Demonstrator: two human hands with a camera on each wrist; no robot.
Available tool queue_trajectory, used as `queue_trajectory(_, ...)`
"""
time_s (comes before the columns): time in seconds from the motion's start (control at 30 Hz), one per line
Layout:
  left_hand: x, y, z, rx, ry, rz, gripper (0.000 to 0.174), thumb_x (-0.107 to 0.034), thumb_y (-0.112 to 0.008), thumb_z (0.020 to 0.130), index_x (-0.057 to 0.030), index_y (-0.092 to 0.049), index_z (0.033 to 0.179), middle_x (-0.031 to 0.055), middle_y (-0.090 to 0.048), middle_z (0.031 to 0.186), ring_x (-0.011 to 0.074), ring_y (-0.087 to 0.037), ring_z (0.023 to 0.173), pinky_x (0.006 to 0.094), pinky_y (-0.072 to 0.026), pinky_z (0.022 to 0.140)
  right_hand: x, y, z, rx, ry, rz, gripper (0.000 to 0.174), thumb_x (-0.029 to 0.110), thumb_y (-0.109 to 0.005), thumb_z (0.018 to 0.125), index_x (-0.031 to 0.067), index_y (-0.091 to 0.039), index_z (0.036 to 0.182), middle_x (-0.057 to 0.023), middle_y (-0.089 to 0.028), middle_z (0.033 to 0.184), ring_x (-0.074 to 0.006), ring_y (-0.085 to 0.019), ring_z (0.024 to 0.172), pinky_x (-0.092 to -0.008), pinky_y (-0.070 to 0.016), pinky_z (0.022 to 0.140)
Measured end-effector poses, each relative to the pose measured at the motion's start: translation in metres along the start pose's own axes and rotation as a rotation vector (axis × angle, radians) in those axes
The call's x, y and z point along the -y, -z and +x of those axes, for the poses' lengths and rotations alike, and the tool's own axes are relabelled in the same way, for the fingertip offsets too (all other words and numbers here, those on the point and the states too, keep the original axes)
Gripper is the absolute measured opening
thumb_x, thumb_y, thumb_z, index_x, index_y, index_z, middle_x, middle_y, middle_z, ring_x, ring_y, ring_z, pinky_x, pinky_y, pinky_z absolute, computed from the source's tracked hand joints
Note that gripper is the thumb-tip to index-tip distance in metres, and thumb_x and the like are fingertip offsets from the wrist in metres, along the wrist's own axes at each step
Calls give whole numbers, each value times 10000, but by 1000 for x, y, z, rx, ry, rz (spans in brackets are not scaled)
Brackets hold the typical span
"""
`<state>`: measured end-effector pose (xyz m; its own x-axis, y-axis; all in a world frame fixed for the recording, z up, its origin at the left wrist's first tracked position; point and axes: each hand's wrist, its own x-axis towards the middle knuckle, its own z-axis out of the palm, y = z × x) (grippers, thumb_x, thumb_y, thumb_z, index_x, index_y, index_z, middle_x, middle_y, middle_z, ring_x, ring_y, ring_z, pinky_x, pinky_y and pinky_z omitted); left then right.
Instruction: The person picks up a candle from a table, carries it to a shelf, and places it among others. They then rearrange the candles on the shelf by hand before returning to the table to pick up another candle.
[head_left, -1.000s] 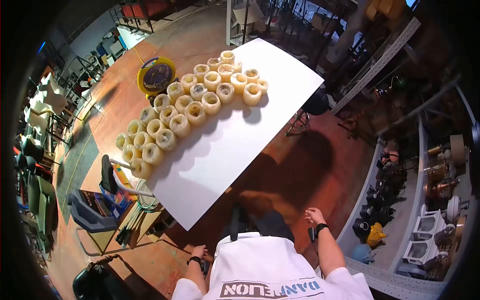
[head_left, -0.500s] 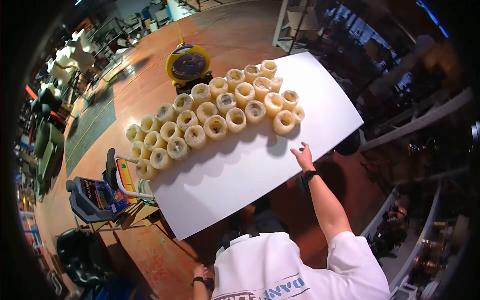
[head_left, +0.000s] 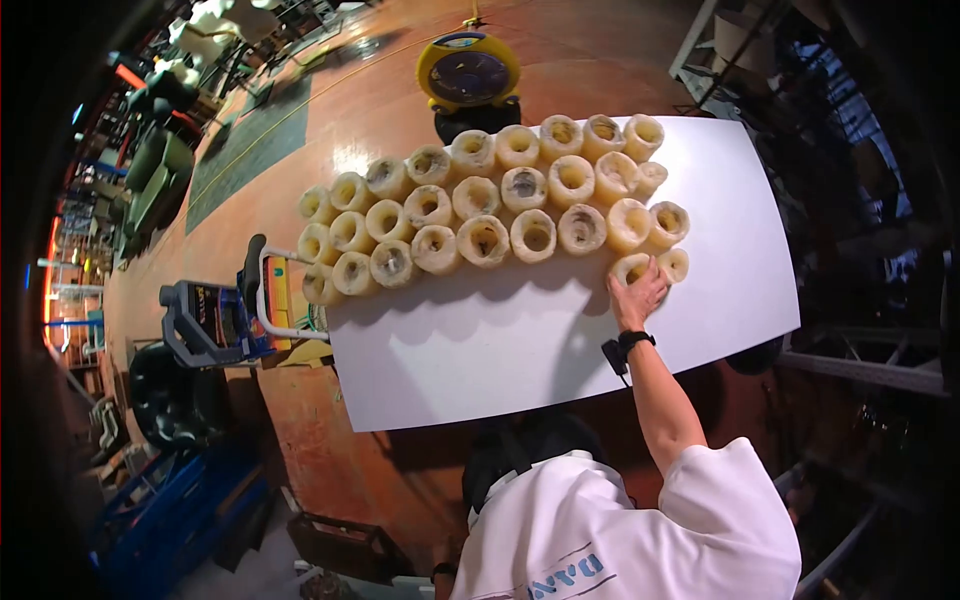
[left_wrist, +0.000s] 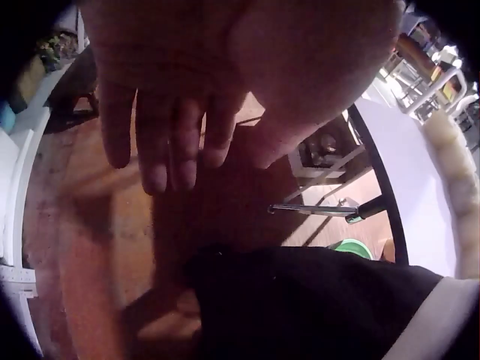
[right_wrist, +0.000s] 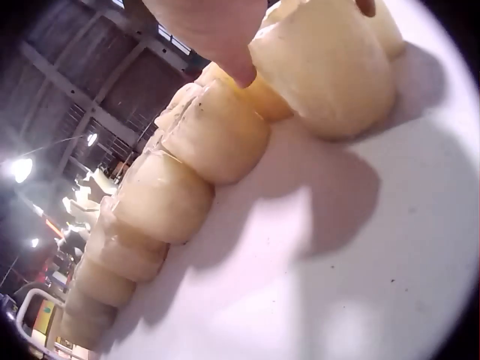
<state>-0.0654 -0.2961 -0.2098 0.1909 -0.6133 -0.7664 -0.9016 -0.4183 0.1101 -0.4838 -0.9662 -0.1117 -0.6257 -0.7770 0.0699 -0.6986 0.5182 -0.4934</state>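
Rows of hollow, pale-yellow wax candles (head_left: pixel 485 242) stand on a white table (head_left: pixel 450 370), dark hollows showing in several. My right hand (head_left: pixel 640 293) reaches over the table's right part and grips the wall of the nearest hollow wax candle (right_wrist: pixel 330 67). Its thumb lies along the candle's left side and a fingertip shows at the right of the rim in the right wrist view. That candle rests upright on the table, beside a smaller one (head_left: pixel 674 264). My left hand (left_wrist: pixel 202 82) hangs beside my body over the floor, fingers loosely extended, holding nothing.
A yellow cable reel (head_left: pixel 468 72) stands behind the table's far edge. Off the left end are a chair frame (head_left: pixel 265 295) and a grey-blue plastic container (head_left: pixel 205 325). Metal shelving (head_left: pixel 865 370) runs along the right. A green bucket (left_wrist: pixel 351 247) shows below the table.
My right hand has risen from my side, moved forward over the table and taken hold of the nearest candle. The head view has turned and come closer to the table; the left hand stays low.
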Motion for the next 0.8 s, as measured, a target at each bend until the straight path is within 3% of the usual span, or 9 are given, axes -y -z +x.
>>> queue_trajectory(0.1, -28, -34, -10, -212, 112, -270, 187, -146, -594, 774, -33, -587, 922, 169, -626, 815, 297, -613, 699, 397, -503, 624, -17, 15, -11, 134, 310, 58, 919, 245, -779, 563, 85, -320, 1343, -180, -336, 1285, -376, -333, 1193, -453, -309, 1007)
queue_trajectory(0.17, -59, -38, -22, -39, 801, -1702, 200, -186, -597, 782, -57, -591, 934, 179, -627, 831, 288, -621, 762, 409, -498, 649, -26, 23, -22, 191, 405, 108, 926, 239, -780, 561, 80, -313, 1344, -181, -335, 1285, -374, -339, 1190, -446, -309, 1012)
queue_trajectory(0.2, -61, -47, -24, -48, 813, -1723, 200, -186, -597, 782, -57, -591, 934, 179, -627, 831, 288, -621, 762, 409, -498, 649, -28, 27, -27, 236, 476, 150, 933, 233, -781, 558, 75, -306, 1346, -181, -334, 1285, -372, -344, 1187, -439, -309, 1016)
queue_trajectory(0.27, -57, -74, -20, -162, -62, -201, 282, -227, -548, 838, -79, -559, 1078, 135, -635, 914, 255, -625, 767, 421, -488, 622, -28, 30, -35, 264, 494, 157, 950, 218, -781, 555, 75, -287, 1353, -180, -327, 1295, -372, -348, 1186, -422, -315, 1020)
queue_trajectory(0.3, -60, -81, -19, -172, -47, -223, 282, -227, -548, 838, -79, -559, 1078, 135, -635, 914, 255, -625, 767, 421, -488, 622, -29, 31, -38, 256, 469, 149, 952, 210, -779, 556, 76, -281, 1356, -183, -325, 1295, -377, -350, 1184, -420, -319, 1020)
queue_trajectory(0.57, -84, -128, -14, 7, 794, -1862, 376, -285, -496, 852, -55, -514, 1149, 85, -616, 1056, 205, -604, 823, 355, -462, 648, -51, 3, -33, 186, 484, 141, 990, 267, -811, 535, 35, -305, 1353, -207, -363, 1238, -366, -357, 1175, -416, -312, 1020)
queue_trajectory(0.7, -67, -131, -32, -17, 843, -1784, 293, -228, -506, 848, -61, -569, 1080, 89, -626, 1054, 205, -614, 854, 365, -482, 669, -68, -8, -64, 173, 458, 221, 986, 267, -798, 555, -21, -291, 1350, -230, -347, 1272, -380, -311, 1216, -419, -259, 1058)
queue_trajectory(0.77, -52, -166, -35, -162, 596, -1442, 235, -173, -524, 826, -66, -604, 1020, 97, -639, 1005, 199, -623, 848, 376, -499, 696, -66, -2, -101, 265, 431, 324, 1000, 277, -800, 575, -20, -269, 1369, -240, -330, 1295, -382, -320, 1222, -427, -260, 1062)
queue_trajectory(0.8, -44, -197, -31, -203, 626, -1499, 235, -173, -524, 826, -66, -604, 1020, 97, -639, 1005, 199, -623, 848, 376, -499, 696, -60, 7, -128, 258, 433, 344, 1001, 276, -804, 578, 0, -270, 1378, -248, -332, 1281, -388, -346, 1195, -438, -288, 1043)
